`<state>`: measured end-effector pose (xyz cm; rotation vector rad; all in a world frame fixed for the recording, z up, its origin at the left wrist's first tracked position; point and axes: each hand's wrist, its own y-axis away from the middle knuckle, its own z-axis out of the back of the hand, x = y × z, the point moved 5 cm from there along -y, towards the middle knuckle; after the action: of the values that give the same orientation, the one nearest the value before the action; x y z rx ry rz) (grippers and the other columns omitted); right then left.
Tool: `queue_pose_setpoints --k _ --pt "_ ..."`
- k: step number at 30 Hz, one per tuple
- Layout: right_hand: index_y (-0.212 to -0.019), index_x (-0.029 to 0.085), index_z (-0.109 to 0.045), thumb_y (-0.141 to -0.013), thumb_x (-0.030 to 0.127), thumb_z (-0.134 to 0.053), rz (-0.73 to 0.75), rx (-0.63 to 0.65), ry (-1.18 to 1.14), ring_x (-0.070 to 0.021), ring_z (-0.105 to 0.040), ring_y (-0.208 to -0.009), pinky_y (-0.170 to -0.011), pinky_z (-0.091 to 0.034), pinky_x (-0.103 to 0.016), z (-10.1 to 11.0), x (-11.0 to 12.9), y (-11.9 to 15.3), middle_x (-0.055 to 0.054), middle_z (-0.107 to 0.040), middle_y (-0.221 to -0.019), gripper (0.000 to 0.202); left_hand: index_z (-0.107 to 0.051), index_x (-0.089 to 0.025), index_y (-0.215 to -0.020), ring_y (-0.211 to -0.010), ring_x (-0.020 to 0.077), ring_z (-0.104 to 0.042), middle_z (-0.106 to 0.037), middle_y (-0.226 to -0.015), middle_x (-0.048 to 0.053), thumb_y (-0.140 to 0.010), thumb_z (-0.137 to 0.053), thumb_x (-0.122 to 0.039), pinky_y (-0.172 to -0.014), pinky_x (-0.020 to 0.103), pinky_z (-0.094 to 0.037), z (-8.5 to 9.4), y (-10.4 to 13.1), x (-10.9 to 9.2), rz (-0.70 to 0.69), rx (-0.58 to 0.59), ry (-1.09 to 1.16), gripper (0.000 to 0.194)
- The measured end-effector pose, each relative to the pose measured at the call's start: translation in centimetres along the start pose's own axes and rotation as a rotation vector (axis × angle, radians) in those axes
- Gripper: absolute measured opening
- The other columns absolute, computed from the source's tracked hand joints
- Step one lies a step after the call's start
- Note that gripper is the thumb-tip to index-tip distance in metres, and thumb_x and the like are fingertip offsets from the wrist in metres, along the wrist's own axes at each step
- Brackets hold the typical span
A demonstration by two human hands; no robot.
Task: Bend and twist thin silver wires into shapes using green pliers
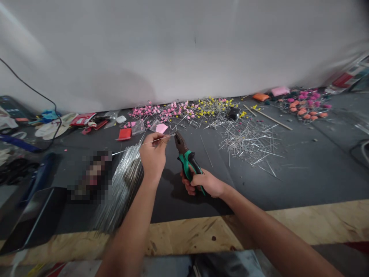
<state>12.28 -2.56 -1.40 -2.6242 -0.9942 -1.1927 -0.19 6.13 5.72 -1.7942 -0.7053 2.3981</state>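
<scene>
My left hand (153,153) pinches a thin metal wire (127,149) that runs out to the left over a bundle of long wires (122,184). The wire's right end meets the jaws of a pair of pliers (186,157) with green and black handles. Wrapped round those handles is my right hand (206,182). Whether the jaws are fully closed on the wire is too small to tell. A heap of short cut wires (248,140) lies to the right of the pliers, and one loose wire (206,151) rests just beside them.
Along the wall lie wires tipped with pink (173,110) and yellow blobs (215,105). Orange and magenta-tipped wires (307,107) sit at the far right, near a wooden stick (272,118). A red packet (124,134) and a dark tablet-like object (37,215) are on the left.
</scene>
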Motion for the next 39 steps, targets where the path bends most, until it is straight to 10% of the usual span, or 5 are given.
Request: queue_pose_setpoints --k 6,25,35,39 --pt "-0.081 0.016 -0.051 -0.056 0.009 -0.047 0.009 0.002 0.004 -0.0074 -0.036 -0.049 -0.047 -0.031 -0.024 0.1 -0.1 0.0 0.003 -0.043 -0.065 0.027 -0.068 -0.017 -0.084 -0.062 0.0109 -0.054 -0.065 -0.072 0.001 -0.066 -0.068 -0.033 -0.064 0.025 -0.044 -1.3 0.1 1.0 0.233 -0.004 0.264 0.024" --pt "-0.083 0.017 -0.050 -0.054 0.008 -0.046 0.011 -0.040 -0.020 -0.0072 -0.036 -0.047 -0.046 -0.029 -0.024 0.1 0.1 0.1 0.004 -0.045 -0.064 0.030 -0.064 -0.028 -0.098 -0.100 0.0166 -0.054 -0.059 -0.111 0.001 -0.072 -0.059 -0.016 -0.085 0.031 -0.044 -3.2 1.0 -2.3 0.006 0.369 0.194 0.030" --pt "-0.081 0.016 -0.050 -0.056 0.008 -0.045 0.031 -0.030 -0.005 -0.0075 -0.037 -0.048 -0.047 -0.030 -0.025 0.2 0.0 0.1 0.003 -0.044 -0.065 0.026 -0.063 -0.021 -0.070 -0.100 0.0180 -0.053 -0.058 -0.104 0.002 -0.069 -0.066 -0.030 -0.081 0.029 -0.043 -3.8 1.4 -2.4 0.075 0.264 0.338 0.010" --pt "-0.083 0.016 -0.051 -0.056 0.008 -0.045 0.025 -0.014 -0.005 -0.0073 -0.037 -0.049 -0.047 -0.030 -0.024 0.1 0.0 0.2 0.002 -0.044 -0.066 0.028 -0.060 -0.022 -0.089 -0.089 0.0146 -0.057 -0.059 -0.099 0.003 -0.067 -0.066 -0.021 -0.073 0.025 -0.046 -3.6 1.5 -2.2 0.085 0.314 0.301 0.022"
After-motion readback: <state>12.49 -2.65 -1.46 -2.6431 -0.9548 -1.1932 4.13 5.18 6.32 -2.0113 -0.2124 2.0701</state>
